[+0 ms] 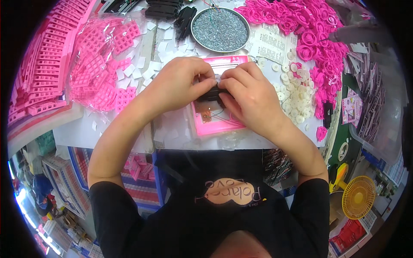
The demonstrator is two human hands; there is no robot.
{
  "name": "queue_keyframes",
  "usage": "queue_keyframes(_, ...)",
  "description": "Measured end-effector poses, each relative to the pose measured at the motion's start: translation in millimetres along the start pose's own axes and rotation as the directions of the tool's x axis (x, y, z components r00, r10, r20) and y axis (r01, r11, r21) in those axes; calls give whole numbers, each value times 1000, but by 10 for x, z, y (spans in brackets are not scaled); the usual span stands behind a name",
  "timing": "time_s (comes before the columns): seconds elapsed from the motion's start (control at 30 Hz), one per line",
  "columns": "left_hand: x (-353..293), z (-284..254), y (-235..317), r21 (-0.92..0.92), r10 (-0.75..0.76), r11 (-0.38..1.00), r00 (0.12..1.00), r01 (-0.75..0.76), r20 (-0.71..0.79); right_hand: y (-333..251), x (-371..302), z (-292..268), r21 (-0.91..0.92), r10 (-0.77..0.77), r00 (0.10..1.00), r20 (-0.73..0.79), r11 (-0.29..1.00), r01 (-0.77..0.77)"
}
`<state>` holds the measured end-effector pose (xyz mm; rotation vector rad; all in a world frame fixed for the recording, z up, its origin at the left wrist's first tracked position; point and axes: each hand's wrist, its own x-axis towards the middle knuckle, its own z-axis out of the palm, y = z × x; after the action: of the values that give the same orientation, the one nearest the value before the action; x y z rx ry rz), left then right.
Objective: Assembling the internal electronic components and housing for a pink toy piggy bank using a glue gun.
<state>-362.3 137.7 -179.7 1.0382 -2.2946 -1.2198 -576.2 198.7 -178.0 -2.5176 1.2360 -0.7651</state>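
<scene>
A pink plastic casing (217,128) lies on the work table in front of me, its open inside showing a small copper-coloured part (206,115) and thin dark wires. Across its middle sits a black plastic part (209,95), partly hidden by my fingers. My left hand (178,81) bends over the casing's left side, thumb and forefinger pinched at the black part's upper edge; what lies between them is hidden. From the other side my right hand (254,96) curls its fingers and thumb round the right end of the black part.
Behind the casing stands a round tray of small metal screws (220,30). Pink rings (307,38) and whitish discs (297,96) are heaped at right. On the left are a clear bag of pink grid pieces (97,64), white paper squares (161,46) and stacked pink frames (51,56). A yellow fan (358,198) stands lower right.
</scene>
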Motion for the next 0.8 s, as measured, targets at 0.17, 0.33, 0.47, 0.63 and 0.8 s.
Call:
queue_keyframes(0.17, 0, 11, 4, 9, 4, 1000, 1000, -4, -13, -18, -1, -18, -13, 21, 1000, -10, 1000, -22)
queue_keyframes(0.33, -11, 46, -35, 169, 176, 971, 984, -168, -31, -5, -5, -20, -11, 12, 1000, -8, 1000, -12)
queue_keyframes(0.47, -21, 57, -80, 180, 254, 953, 966, -242, -44, 33, 1, -28, -6, -7, 1000, -16, 1000, 7)
queue_keyframes(0.63, -28, 102, -72, 232, 242, 948, 967, -217, -85, -34, 7, -41, -154, -45, 999, -2, 987, 45)
queue_keyframes(0.8, 21, 39, 52, 12, -67, 998, 997, 68, -22, -133, 57, -135, -301, -58, 989, 133, 949, 96)
